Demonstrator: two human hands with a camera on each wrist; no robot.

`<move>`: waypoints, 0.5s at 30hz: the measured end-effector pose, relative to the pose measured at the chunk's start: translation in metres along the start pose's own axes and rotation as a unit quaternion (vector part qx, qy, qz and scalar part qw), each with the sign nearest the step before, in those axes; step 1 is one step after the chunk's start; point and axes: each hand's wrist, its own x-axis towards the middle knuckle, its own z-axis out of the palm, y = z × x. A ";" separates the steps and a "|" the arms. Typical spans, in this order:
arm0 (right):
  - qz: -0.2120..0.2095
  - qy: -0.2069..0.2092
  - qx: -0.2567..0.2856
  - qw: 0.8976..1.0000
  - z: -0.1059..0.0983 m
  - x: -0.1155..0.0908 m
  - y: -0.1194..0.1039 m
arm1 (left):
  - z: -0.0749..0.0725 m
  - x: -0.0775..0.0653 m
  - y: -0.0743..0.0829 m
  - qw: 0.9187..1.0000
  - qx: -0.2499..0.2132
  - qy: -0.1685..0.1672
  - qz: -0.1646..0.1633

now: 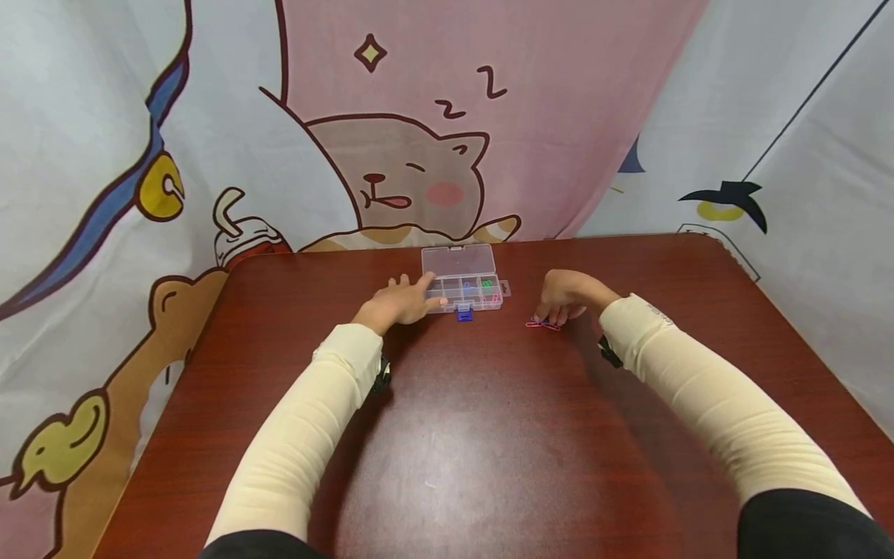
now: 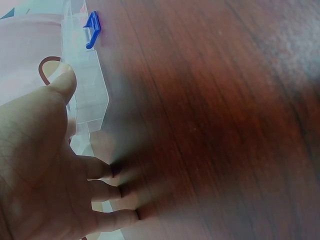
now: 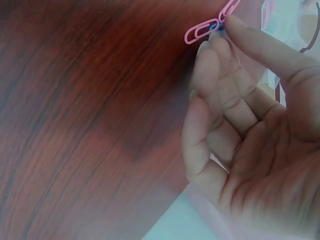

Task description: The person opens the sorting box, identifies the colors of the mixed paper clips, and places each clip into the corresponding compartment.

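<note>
My left hand (image 1: 401,301) rests spread at the left end of a clear plastic compartment box (image 1: 452,294), its thumb on the near wall. The box's lid (image 1: 457,262) stands raised at the back, and its blue latch (image 1: 464,314) hangs at the front. Blue paper clips (image 1: 468,286), green paper clips (image 1: 486,284) and pink paper clips (image 1: 496,298) lie in separate compartments. To the right of the box, my right hand (image 1: 563,297) pinches a blue paper clip (image 3: 214,27), mostly hidden by the fingertips. Beside those fingertips are two pink paper clips (image 3: 202,31).
The brown wooden table (image 1: 461,435) stretches toward me from the box. Behind it hangs a printed cloth (image 1: 545,124) with cartoon animals, close to the table's back edge. A hang tab (image 1: 506,288) sticks out from the box's right end.
</note>
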 end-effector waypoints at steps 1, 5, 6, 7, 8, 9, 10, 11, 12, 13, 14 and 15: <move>-0.002 0.004 -0.009 1.000 0.001 -0.001 -0.001 | 0.000 0.000 0.000 1.000 -0.001 -0.001 -0.001; -0.007 0.031 -0.044 0.999 0.003 -0.005 -0.008 | 0.000 0.000 0.000 1.000 0.002 0.005 -0.002; -0.005 0.038 -0.054 0.998 0.003 -0.006 -0.010 | 0.000 -0.001 0.000 1.000 0.002 0.007 -0.003; -0.001 0.043 -0.065 0.997 0.003 -0.008 -0.012 | 0.000 -0.001 0.000 1.000 0.004 0.009 -0.002; 0.005 0.048 -0.077 0.996 0.004 -0.009 -0.015 | 0.000 -0.001 0.000 1.000 0.005 0.010 -0.002; 0.011 0.053 -0.089 0.995 0.004 -0.009 -0.017 | 0.000 -0.002 0.000 1.000 0.006 0.011 -0.001; 0.016 0.056 -0.099 0.993 0.005 -0.010 -0.018 | 0.000 -0.002 0.001 1.000 0.006 0.010 0.000; 0.023 0.059 -0.107 0.992 0.005 -0.011 -0.020 | 0.000 -0.002 0.000 1.000 0.006 0.009 0.000; 0.028 0.061 -0.113 0.991 0.006 -0.011 -0.022 | 0.000 -0.002 0.001 1.000 0.006 0.008 0.001; 0.031 0.063 -0.116 0.991 0.006 -0.011 -0.023 | 0.000 -0.002 0.001 1.000 0.005 0.006 0.002; 0.033 0.065 -0.118 0.990 0.006 -0.011 -0.024 | 0.000 -0.002 0.001 1.000 0.004 0.007 0.002; 0.033 0.065 -0.119 0.990 0.007 -0.011 -0.024 | 0.000 -0.002 0.001 1.000 0.003 0.007 0.002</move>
